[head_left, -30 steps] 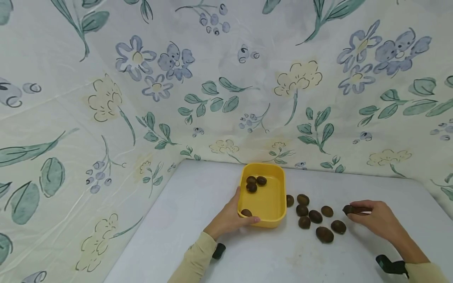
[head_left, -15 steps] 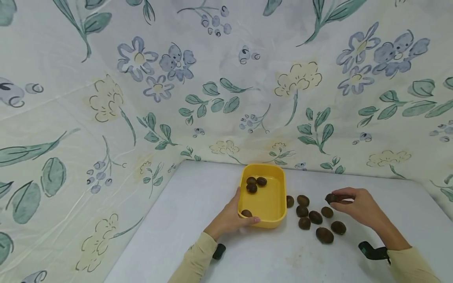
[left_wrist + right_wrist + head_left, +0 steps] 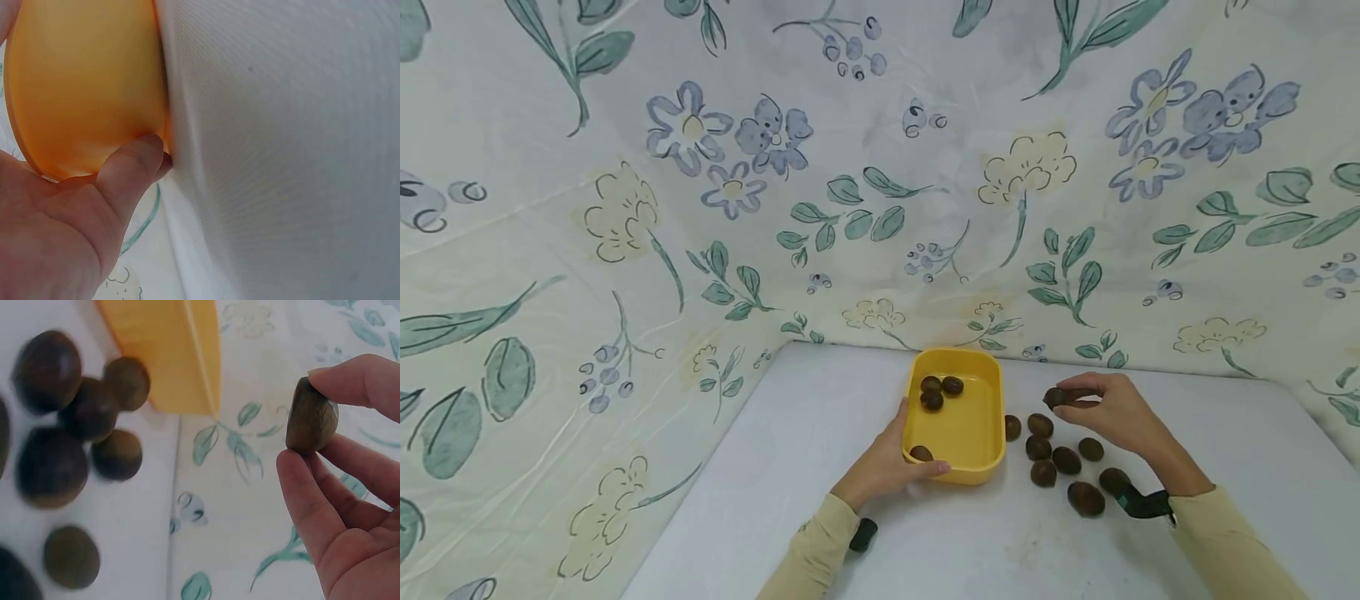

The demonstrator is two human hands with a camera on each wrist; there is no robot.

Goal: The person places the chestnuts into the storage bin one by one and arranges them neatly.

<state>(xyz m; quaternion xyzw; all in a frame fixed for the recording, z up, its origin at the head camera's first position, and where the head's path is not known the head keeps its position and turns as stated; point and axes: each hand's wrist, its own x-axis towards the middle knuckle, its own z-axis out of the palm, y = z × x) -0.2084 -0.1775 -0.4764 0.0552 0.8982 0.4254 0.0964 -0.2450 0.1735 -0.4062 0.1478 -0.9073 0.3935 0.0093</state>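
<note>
A yellow plastic box stands on the white table, with several brown chestnuts in its far left part and one at its near left corner. My left hand grips the box at that corner, thumb over the near rim and fingers along the left side. To the right of the box, above the table, my right hand pinches a chestnut between thumb and fingertips. The right wrist view shows this chestnut has one flat face and a rounded back.
Several loose chestnuts lie on the table right of the box, one close against its wall. A floral cloth rises behind the table and along its left side. Dark straps sit at both wrists.
My right hand has moved left and away from me with the chestnut, from the far right of the loose chestnuts toward the box. The left hand and the box have stayed in place.
</note>
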